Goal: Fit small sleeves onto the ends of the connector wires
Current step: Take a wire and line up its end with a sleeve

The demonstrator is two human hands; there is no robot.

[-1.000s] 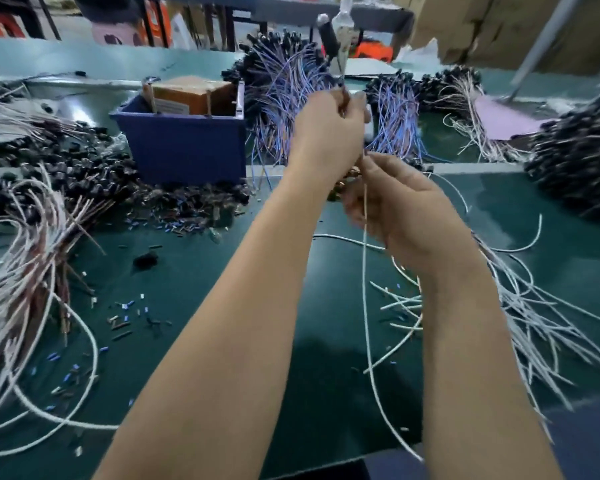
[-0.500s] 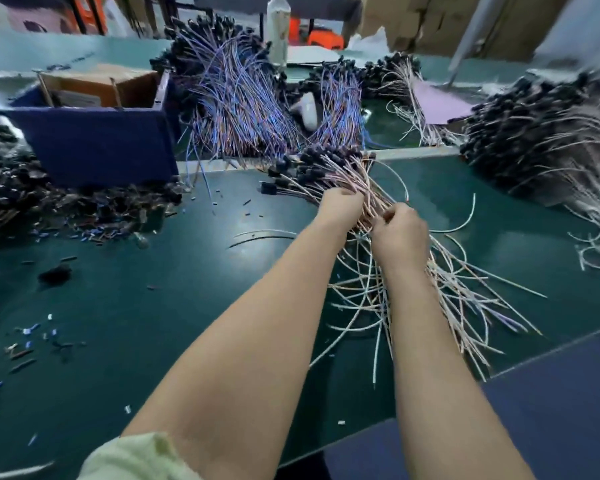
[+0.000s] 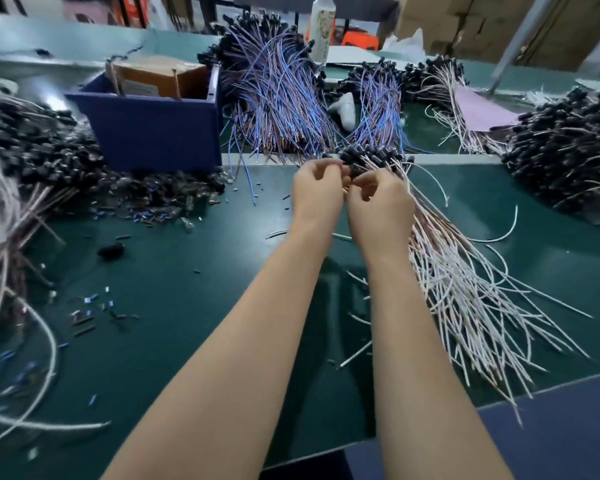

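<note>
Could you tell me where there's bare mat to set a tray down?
Bare green mat lies between the left forearm and the scattered sleeves. A smaller patch sits between the white wire bundle and the right connector pile. Crowded by the blue bin.

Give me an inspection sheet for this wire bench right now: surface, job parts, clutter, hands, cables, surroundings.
Surface: green mat, sprinkled with small bits.
Job's things: white-pink wire bundle with black connectors, fanned out on the right; small blue sleeves scattered on the left.
Clutter: blue bin holding a cardboard box; bottle; pink sheet.
Hands: left hand and right hand meet at the bundle's connector end, fingers curled; what they pinch is too small to tell.
Cables: blue-pink wire bundles at the back; dark connector heap at left, another at right.
Surroundings: cardboard cartons behind the bench.
</note>
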